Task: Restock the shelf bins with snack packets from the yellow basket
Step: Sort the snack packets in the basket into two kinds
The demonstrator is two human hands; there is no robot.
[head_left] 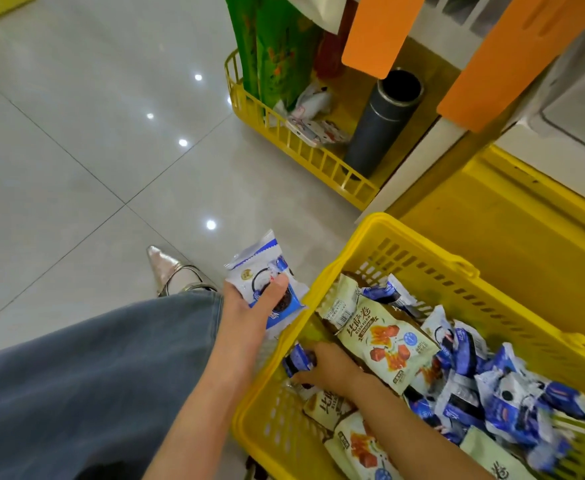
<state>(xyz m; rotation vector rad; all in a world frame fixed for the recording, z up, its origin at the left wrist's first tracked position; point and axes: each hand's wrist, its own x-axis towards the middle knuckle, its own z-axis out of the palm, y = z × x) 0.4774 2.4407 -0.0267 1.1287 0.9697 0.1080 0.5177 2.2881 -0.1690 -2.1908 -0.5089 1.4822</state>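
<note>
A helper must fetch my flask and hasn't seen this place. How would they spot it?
Past the big yellow basket of snacks, find the low yellow rack on the floor under the orange panels. At its right end stands a tall dark grey flask, the only hard, upright cylinder beside a green bag and small white packets.

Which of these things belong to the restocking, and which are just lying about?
Belong: yellow basket, cream packets and blue packets in it; the packet stack the left hand holds; the single packet the right hand grips.
Lying about: grey flask, green bag, low yellow rack, silver shoe.
</note>
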